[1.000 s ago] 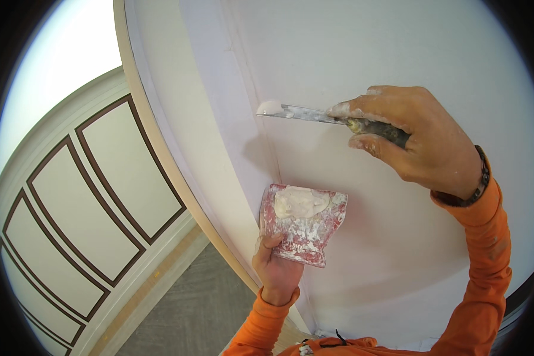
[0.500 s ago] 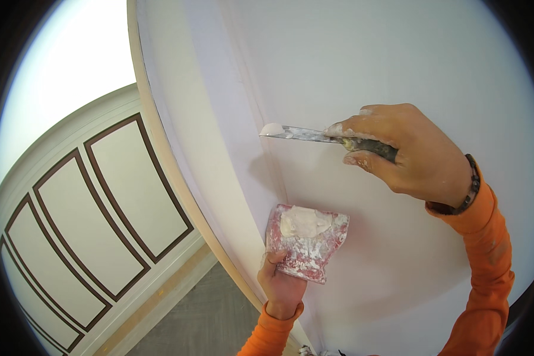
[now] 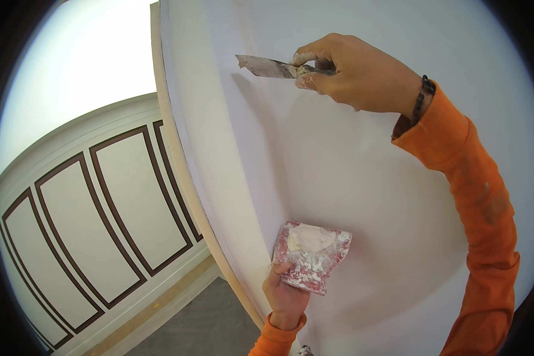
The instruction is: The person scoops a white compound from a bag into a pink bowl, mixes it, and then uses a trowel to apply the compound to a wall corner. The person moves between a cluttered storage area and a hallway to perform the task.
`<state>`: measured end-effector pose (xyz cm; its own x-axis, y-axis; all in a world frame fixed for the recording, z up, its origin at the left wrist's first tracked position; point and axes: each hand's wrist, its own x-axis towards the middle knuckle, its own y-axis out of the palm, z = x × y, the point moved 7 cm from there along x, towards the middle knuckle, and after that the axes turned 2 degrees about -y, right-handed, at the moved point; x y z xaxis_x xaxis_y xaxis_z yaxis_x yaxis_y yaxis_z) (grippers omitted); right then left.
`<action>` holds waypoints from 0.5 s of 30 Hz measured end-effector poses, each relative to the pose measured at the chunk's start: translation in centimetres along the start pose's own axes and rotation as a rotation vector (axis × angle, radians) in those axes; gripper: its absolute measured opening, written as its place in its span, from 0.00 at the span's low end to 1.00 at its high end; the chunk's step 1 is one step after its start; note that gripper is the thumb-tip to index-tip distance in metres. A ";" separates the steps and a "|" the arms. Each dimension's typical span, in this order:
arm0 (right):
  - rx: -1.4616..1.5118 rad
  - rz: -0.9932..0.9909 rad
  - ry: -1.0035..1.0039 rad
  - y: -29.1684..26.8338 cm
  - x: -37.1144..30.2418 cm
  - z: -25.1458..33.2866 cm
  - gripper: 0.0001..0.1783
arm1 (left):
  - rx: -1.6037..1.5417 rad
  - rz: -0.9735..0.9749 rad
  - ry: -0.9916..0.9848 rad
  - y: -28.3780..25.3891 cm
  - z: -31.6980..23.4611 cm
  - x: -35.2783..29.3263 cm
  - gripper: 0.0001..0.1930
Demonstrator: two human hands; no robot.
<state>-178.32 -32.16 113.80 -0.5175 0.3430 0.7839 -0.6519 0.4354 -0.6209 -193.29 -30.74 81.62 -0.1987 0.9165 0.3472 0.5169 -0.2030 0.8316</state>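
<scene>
A putty knife (image 3: 270, 66) with a thin, smeared metal blade is in my right hand (image 3: 353, 71), its fingers closed on the dark handle. The blade points left, with its tip near the inner corner of the white wall (image 3: 362, 172); whether it touches cannot be told. Lower down, my left hand (image 3: 288, 299) grips a red plate-like board (image 3: 317, 270) by its near edge, thumb on top. A soft mound of pale putty (image 3: 311, 237) lies on the board's upper part, and white residue streaks the rest.
A narrow white return (image 3: 219, 118) with a beige edge strip (image 3: 184, 172) runs down left of the corner. Beyond it stands a pale wall with dark-framed panels (image 3: 139, 199), above a grey floor (image 3: 202, 323). Bright light fills the upper left.
My right hand has risen up and left with the putty knife, and the blade has turned to show its flat face. The board in my left hand has shifted slightly down.
</scene>
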 end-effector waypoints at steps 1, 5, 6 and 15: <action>0.018 0.010 0.022 0.1 0.3 -0.1 0.19 | -0.008 -0.001 -0.003 -0.1 0.1 0.0 0.27; 0.020 0.024 0.049 0.5 1.0 -0.8 0.20 | -0.034 0.059 -0.048 -0.3 0.3 0.0 0.28; 0.039 0.039 0.056 0.7 1.2 -1.0 0.20 | -0.029 0.053 -0.050 -0.5 0.3 0.0 0.28; 0.038 -0.035 0.041 1.6 0.1 -1.7 0.20 | -0.012 0.093 -0.021 1.1 0.5 -0.3 0.28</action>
<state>-178.49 -29.95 112.89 -0.4713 0.3624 0.8041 -0.6904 0.4158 -0.5920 -192.26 -31.08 82.23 -0.1328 0.9003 0.4146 0.5226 -0.2918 0.8011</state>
